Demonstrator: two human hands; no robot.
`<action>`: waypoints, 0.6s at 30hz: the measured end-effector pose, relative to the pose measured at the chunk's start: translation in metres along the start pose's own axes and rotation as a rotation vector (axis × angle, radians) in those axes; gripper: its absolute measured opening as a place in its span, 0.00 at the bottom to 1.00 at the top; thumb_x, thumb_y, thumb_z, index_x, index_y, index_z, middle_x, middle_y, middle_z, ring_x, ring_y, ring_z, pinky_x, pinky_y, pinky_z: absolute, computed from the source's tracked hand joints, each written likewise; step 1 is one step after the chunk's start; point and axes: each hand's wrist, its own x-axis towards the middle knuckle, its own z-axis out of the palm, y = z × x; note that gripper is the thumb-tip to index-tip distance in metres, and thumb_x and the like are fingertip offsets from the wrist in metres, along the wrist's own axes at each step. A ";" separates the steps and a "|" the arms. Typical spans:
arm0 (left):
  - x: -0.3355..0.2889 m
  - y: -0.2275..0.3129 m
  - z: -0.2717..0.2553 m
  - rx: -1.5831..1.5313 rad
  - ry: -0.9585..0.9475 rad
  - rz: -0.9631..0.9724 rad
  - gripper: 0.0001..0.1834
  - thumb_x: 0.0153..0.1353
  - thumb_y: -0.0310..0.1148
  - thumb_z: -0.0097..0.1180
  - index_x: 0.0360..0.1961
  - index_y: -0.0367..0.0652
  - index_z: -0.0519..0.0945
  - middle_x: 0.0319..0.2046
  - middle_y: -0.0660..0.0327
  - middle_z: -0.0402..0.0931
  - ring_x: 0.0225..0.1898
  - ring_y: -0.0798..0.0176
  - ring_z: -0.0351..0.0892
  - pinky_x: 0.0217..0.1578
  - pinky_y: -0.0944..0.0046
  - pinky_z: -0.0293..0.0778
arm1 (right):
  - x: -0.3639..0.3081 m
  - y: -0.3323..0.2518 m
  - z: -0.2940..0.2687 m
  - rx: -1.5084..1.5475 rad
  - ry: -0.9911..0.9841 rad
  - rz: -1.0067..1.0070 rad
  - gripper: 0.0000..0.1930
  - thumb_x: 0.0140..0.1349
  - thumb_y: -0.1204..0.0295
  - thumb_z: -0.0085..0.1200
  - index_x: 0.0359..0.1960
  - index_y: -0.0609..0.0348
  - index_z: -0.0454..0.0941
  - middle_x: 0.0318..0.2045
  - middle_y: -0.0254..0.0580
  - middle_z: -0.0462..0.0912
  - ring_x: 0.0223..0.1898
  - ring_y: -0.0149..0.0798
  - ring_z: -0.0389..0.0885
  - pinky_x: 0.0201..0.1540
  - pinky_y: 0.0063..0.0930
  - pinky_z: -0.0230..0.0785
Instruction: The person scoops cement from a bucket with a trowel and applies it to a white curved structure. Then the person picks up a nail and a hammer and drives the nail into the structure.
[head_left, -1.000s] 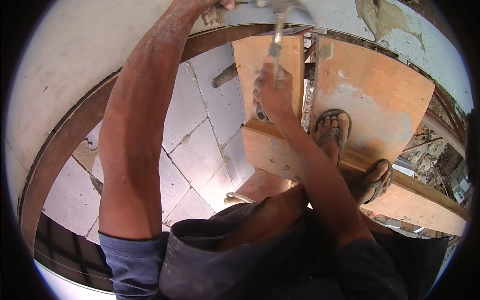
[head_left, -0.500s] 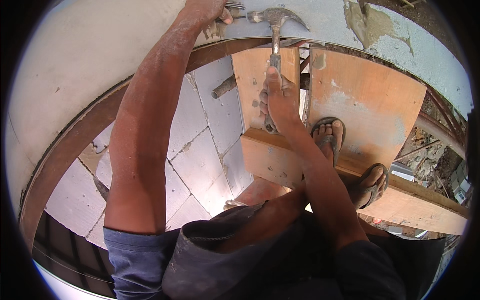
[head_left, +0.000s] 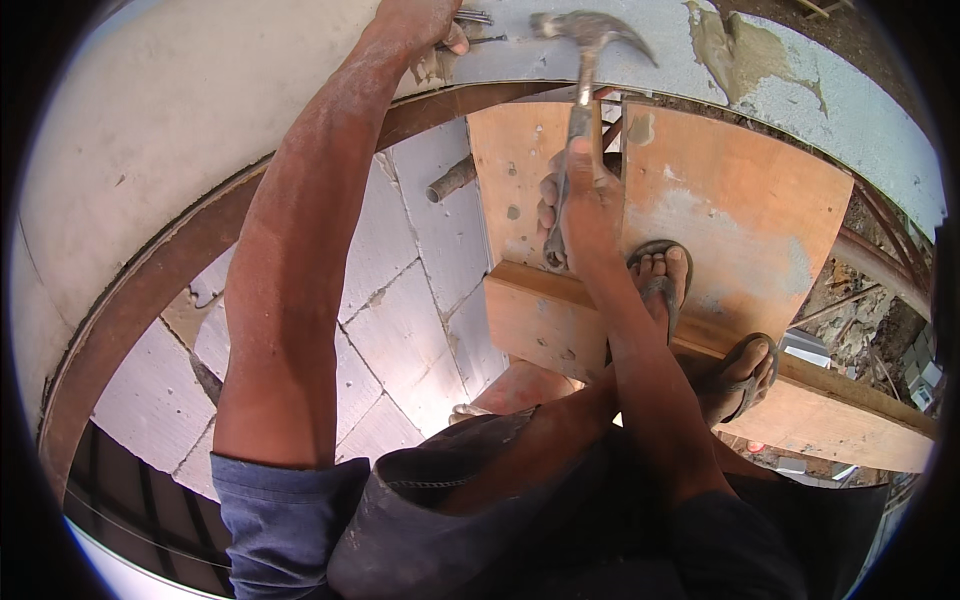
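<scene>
At the top, my left hand (head_left: 425, 28) is closed around several nails (head_left: 474, 16) against the pale wall. A single dark nail (head_left: 488, 40) sticks out from beside its fingertips, pointing toward the hammer. My right hand (head_left: 588, 205) grips the handle of a claw hammer (head_left: 588, 75). The hammer's head is slightly blurred and stands to the right of the single nail, apart from it, its striking face turned to the left and its claw to the right.
A brown curved edge (head_left: 150, 250) runs below the pale wall (head_left: 180, 110). White blocks (head_left: 400, 310) with mortar joints and a short pipe (head_left: 452, 180) lie beneath. My sandalled feet (head_left: 665, 270) rest on wooden boards (head_left: 735, 200). Rubble (head_left: 850, 330) shows at the right.
The hammer and my right hand have moved to the right, taking the hammer's face away from the single nail. My left hand stays nearly in place with the nails.
</scene>
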 end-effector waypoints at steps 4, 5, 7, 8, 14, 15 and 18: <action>-0.013 -0.003 -0.010 -0.060 -0.060 -0.075 0.14 0.64 0.30 0.45 0.45 0.31 0.73 0.43 0.35 0.73 0.42 0.39 0.79 0.44 0.47 0.76 | 0.001 -0.008 0.008 0.286 0.192 -0.243 0.26 0.72 0.47 0.37 0.27 0.59 0.65 0.16 0.32 0.66 0.13 0.27 0.67 0.14 0.24 0.63; -0.002 -0.004 -0.004 -0.046 -0.026 -0.037 0.14 0.64 0.30 0.45 0.45 0.31 0.73 0.43 0.35 0.73 0.41 0.39 0.79 0.44 0.47 0.76 | 0.005 -0.001 0.007 0.233 0.175 -0.310 0.26 0.72 0.48 0.38 0.27 0.59 0.66 0.16 0.31 0.66 0.13 0.26 0.67 0.14 0.24 0.64; 0.009 -0.003 0.010 -0.031 0.027 0.025 0.14 0.63 0.30 0.45 0.45 0.31 0.73 0.42 0.35 0.73 0.41 0.39 0.79 0.44 0.47 0.76 | 0.008 0.008 0.010 -0.098 0.034 -0.074 0.25 0.72 0.48 0.40 0.28 0.58 0.66 0.15 0.31 0.65 0.13 0.26 0.67 0.15 0.24 0.65; 0.005 -0.001 0.008 -0.016 0.041 0.040 0.14 0.63 0.30 0.46 0.45 0.31 0.72 0.42 0.35 0.73 0.41 0.39 0.79 0.44 0.47 0.76 | 0.009 0.008 0.011 -0.257 -0.051 0.048 0.24 0.72 0.49 0.41 0.28 0.58 0.66 0.15 0.30 0.65 0.13 0.26 0.67 0.16 0.24 0.66; -0.001 0.001 0.001 -0.010 -0.016 -0.013 0.16 0.58 0.30 0.53 0.45 0.30 0.72 0.41 0.35 0.74 0.41 0.39 0.79 0.44 0.46 0.75 | -0.012 -0.006 -0.006 0.064 -0.143 0.074 0.25 0.70 0.48 0.45 0.43 0.62 0.71 0.19 0.32 0.69 0.14 0.26 0.68 0.14 0.24 0.64; 0.000 0.001 -0.002 -0.011 -0.035 -0.015 0.17 0.57 0.29 0.54 0.45 0.30 0.72 0.41 0.35 0.73 0.41 0.39 0.79 0.44 0.46 0.75 | -0.014 -0.004 -0.013 0.088 -0.176 0.098 0.25 0.70 0.47 0.44 0.44 0.61 0.70 0.20 0.32 0.70 0.14 0.27 0.68 0.14 0.24 0.64; -0.001 -0.002 0.003 0.007 0.061 0.002 0.17 0.56 0.30 0.56 0.44 0.29 0.72 0.41 0.35 0.73 0.41 0.38 0.79 0.44 0.46 0.75 | -0.014 -0.002 -0.010 0.105 -0.110 -0.014 0.25 0.70 0.45 0.44 0.44 0.59 0.68 0.20 0.33 0.70 0.14 0.27 0.68 0.15 0.23 0.64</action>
